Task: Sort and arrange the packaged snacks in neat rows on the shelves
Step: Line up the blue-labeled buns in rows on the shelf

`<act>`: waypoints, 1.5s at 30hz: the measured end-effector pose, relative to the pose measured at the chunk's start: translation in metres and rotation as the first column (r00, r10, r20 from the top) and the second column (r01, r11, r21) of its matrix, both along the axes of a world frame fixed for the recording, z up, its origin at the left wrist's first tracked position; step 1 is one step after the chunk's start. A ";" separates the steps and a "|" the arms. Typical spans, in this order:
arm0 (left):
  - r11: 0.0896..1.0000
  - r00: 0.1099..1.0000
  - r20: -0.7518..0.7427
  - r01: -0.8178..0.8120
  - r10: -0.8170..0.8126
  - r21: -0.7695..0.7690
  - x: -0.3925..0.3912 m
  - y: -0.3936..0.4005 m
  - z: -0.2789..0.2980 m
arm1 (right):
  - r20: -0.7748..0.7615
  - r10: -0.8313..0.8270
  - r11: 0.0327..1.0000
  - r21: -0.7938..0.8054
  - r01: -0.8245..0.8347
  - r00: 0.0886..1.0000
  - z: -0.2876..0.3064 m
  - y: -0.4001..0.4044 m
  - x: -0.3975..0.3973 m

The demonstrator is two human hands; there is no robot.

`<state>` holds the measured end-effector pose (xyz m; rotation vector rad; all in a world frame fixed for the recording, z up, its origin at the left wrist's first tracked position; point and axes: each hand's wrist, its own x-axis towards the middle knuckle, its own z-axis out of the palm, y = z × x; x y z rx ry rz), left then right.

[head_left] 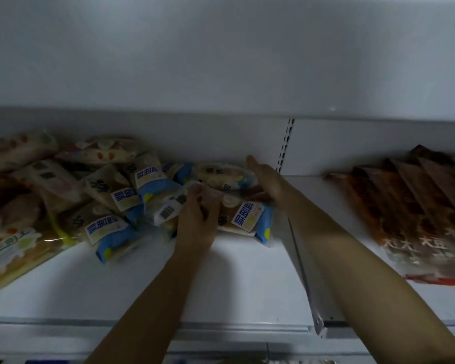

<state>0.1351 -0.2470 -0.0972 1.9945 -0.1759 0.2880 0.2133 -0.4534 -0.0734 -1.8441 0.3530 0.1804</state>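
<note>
Snack packs (153,195) — between, under both hands (197,219)

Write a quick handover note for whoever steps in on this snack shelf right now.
Left hand: grips a packet from the blue-and-white snack pile.
Right hand: open, fingers straight, flat against the pile's right side.
Blue-and-white packets lie jumbled mid-shelf; larger pale packets are heaped at left; brown packets overlap in a row on the next bay, right of the divider.
Done: only the brown row looks ordered.
Left: line up the blue-and-white packets, then the pale ones.
</note>
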 end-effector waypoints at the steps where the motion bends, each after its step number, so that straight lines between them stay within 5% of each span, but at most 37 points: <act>1: 1.000 1.000 0.000 -0.003 0.003 0.002 0.000 0.000 0.000 | -0.010 0.034 0.999 -0.011 -0.034 0.999 0.003 0.002 0.003; 4: 1.000 1.000 -0.023 -0.009 0.010 0.017 -0.003 0.000 0.002 | 0.001 0.037 0.999 0.018 -0.037 0.999 0.006 0.003 0.001; 8: 0.999 0.997 -0.083 -0.002 -0.001 -0.039 -0.004 0.000 0.000 | 0.254 -0.027 0.998 -0.051 0.041 0.967 0.002 -0.012 -0.027; 12: 0.999 0.999 -0.037 -0.017 0.015 -0.029 -0.007 -0.009 0.013 | 0.401 -0.067 0.990 0.143 0.009 0.913 0.006 -0.042 -0.062; 15: 0.986 0.998 0.061 -0.002 0.012 -0.165 -0.004 -0.020 0.038 | 0.440 -0.031 0.975 0.211 -0.070 0.898 0.021 -0.058 -0.081; 18: 0.979 0.995 -0.024 0.091 -0.097 -0.182 0.012 -0.030 0.057 | 0.463 0.009 0.969 0.214 -0.121 0.886 0.029 -0.059 -0.088; 21: 0.979 0.982 0.070 0.181 -0.175 -0.097 0.024 -0.027 0.058 | 0.552 -0.028 0.986 0.151 -0.067 0.833 0.030 -0.060 -0.087; 24: 0.960 0.980 0.139 0.172 -0.144 -0.221 0.031 -0.026 0.048 | 0.556 -0.114 0.986 0.162 0.027 0.823 0.028 -0.055 -0.085; 27: 0.918 0.993 0.045 0.119 -0.110 -0.380 0.029 -0.037 0.045 | 0.460 -0.211 0.952 0.295 0.076 0.863 0.012 -0.042 -0.081; 31: 0.982 0.998 0.029 -0.044 0.050 -0.183 0.037 -0.040 0.041 | 0.414 -0.234 0.951 0.288 0.117 0.880 -0.008 -0.037 -0.078; 36: 0.934 0.945 -0.300 0.215 -0.126 0.284 0.062 -0.047 0.059 | 0.136 -0.426 0.790 0.537 0.295 0.894 -0.002 -0.041 -0.063; 39: 0.796 0.912 -0.380 0.343 -0.155 0.499 0.068 -0.052 0.069 | 0.189 -0.352 0.921 0.244 0.303 0.917 -0.009 -0.045 -0.053; 42: 0.868 0.908 -0.396 0.301 -0.134 0.396 0.068 -0.054 0.061 | 0.296 -0.314 0.940 -0.037 0.339 0.902 -0.018 -0.045 -0.055; 45: 0.969 0.938 -0.327 0.178 -0.115 0.169 0.070 -0.052 0.050 | 0.330 -0.294 0.955 0.076 0.285 0.897 -0.021 -0.048 -0.059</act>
